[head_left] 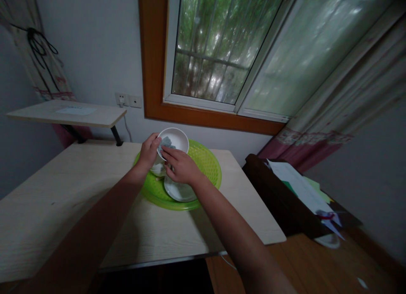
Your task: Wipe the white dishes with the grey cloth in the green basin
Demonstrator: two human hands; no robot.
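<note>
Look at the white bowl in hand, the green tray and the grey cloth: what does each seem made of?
White bowl: smooth, faintly glossy, perhaps ceramic or hard plastic. Green tray: probably plastic, given its even colour, sheen and lattice pattern. Grey cloth: likely matte fabric, judging by its soft, crumpled look.

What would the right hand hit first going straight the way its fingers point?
The cloth in the bowl; the right hand's fingers seem to touch it. Beyond, likely the bowl's rim and the left hand, though depth is unclear.
</note>
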